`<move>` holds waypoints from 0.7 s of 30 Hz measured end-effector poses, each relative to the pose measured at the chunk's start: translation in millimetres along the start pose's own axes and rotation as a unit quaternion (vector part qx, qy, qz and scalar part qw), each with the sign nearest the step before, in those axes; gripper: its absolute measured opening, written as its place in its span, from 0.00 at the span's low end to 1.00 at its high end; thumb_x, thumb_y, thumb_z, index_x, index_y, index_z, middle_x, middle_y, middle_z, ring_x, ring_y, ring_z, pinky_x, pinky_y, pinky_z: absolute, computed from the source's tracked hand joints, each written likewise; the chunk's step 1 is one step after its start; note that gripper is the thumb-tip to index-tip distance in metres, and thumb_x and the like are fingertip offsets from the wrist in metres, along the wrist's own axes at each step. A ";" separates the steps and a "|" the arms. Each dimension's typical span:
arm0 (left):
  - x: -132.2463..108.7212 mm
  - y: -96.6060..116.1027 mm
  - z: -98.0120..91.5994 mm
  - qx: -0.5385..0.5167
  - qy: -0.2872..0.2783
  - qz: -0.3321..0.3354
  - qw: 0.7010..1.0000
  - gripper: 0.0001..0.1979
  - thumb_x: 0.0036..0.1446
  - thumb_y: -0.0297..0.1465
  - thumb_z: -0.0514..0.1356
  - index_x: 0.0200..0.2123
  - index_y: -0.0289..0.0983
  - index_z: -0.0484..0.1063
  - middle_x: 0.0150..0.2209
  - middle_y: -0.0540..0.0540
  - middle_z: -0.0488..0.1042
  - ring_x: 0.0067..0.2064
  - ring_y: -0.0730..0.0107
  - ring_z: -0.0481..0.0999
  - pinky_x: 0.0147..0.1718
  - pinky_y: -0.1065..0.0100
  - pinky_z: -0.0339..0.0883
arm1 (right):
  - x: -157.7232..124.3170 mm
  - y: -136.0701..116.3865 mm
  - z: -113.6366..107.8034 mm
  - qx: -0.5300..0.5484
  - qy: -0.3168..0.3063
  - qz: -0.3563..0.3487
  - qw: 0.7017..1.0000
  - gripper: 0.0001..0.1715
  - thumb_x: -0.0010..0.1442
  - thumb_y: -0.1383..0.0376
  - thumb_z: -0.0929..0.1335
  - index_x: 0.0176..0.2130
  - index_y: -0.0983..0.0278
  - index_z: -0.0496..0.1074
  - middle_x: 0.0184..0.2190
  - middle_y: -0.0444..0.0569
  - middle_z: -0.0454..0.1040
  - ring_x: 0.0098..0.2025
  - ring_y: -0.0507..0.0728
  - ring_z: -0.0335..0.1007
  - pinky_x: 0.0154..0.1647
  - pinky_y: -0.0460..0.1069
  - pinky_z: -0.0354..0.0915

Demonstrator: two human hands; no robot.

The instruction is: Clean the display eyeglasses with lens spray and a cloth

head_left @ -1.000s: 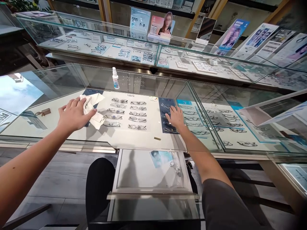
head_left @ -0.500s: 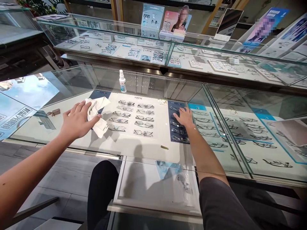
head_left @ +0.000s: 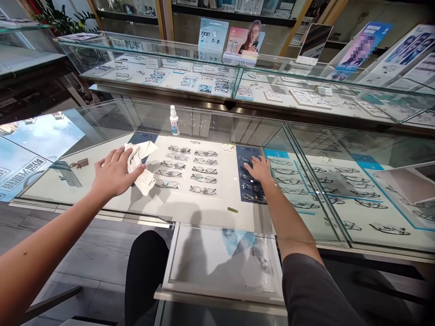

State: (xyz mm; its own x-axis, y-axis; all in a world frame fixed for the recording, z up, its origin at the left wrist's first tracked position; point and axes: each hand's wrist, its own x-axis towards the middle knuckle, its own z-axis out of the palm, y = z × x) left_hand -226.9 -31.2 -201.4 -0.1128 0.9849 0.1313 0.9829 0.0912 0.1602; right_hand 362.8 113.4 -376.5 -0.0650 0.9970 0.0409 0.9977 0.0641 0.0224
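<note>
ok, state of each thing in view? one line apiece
Left hand: fingers and thumb over the cloth, on the glass counter
Cloth: crumpled, under the left hand
Right hand: holding nothing, fingers spread above the dark blue board; contact with glass unclear
Spray bottle: upright on the counter
Drawer: pulled open
Eyeglasses: laid out in two columns under the glass

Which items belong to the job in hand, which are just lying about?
In the job:
white cloth, at the left hand
glass top, below the right hand
spray bottle, probably

Just lying about:
eyeglasses under the glass
small gold strip
poster cards behind
</note>
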 end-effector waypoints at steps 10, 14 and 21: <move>8.4 0.8 5.2 -0.016 0.001 0.004 1.000 0.46 0.67 0.61 0.46 0.77 0.40 0.60 0.80 0.36 0.55 0.80 0.36 0.53 0.74 0.34 0.48 | -81.0 -104.5 -34.7 -0.027 0.085 -0.206 0.975 0.17 0.73 0.67 0.63 0.51 0.69 0.79 0.49 0.63 0.79 0.52 0.67 0.66 0.56 0.60 0.57; 12.9 1.8 8.0 -0.023 0.005 0.002 1.000 0.44 0.67 0.59 0.47 0.77 0.39 0.61 0.80 0.35 0.57 0.80 0.36 0.53 0.74 0.35 0.49 | -140.8 -149.4 -43.1 -0.026 0.064 -0.363 0.929 0.11 0.74 0.71 0.65 0.47 0.64 0.78 0.44 0.55 0.79 0.49 0.62 0.66 0.52 0.55 0.57; 20.3 0.8 12.9 -0.055 0.036 -0.005 0.998 0.39 0.69 0.51 0.49 0.74 0.34 0.64 0.77 0.29 0.60 0.77 0.35 0.58 0.73 0.36 0.52 | -247.3 -193.9 -94.2 -0.003 0.130 -0.538 0.833 0.12 0.76 0.73 0.65 0.39 0.62 0.72 0.35 0.47 0.74 0.40 0.58 0.63 0.46 0.53 0.55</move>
State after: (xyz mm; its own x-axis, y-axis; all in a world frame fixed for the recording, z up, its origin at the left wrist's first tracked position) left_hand -226.6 -9.3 -211.2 -0.1376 0.9704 0.1985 0.9602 0.0814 0.2672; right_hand 183.6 -149.6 -296.8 -0.9246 0.3186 0.2088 0.3581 0.9140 0.1909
